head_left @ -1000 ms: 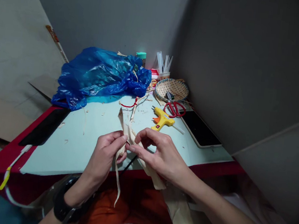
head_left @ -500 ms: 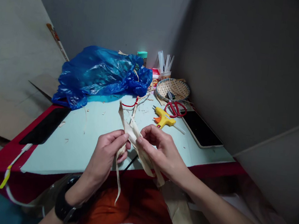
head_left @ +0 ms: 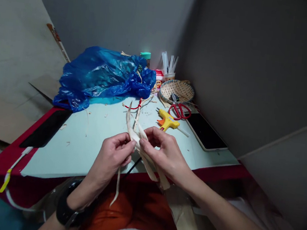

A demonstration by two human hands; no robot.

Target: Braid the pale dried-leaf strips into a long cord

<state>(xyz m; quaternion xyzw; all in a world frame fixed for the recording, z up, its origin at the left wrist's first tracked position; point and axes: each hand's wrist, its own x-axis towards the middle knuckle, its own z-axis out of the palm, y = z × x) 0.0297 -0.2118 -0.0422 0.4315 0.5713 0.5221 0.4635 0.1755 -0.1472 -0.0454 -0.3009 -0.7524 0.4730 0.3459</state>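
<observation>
Pale, dry corn-husk-like strips [head_left: 134, 134] are pinched between my two hands over the table's front edge. My left hand [head_left: 116, 150] is closed on them, thumb pressed to the fingers, and a thin curled strand hangs below it. My right hand [head_left: 164, 151] grips the same strips, whose broad ends hang beneath it. One pointed end sticks up beyond my left hand. Just past my hands lies a twisted pale stalk [head_left: 137, 116] with a red pipe-cleaner-like wire [head_left: 133, 107] at its upper part. My fingers hide where the strips meet.
A yellow glue gun [head_left: 167, 120], red-handled scissors [head_left: 179, 111] and a tablet-like device [head_left: 205, 132] lie on the right. Behind them stand a woven basket [head_left: 165, 91] and a cup of glue sticks [head_left: 169, 76]. A blue plastic bag [head_left: 99, 74] and a black phone [head_left: 46, 128] are on the left.
My left hand has shifted slightly right, nearer my right hand. The upright husk tip has swung right and looks narrower, and the hanging strand has moved left. My right hand stays almost in place.
</observation>
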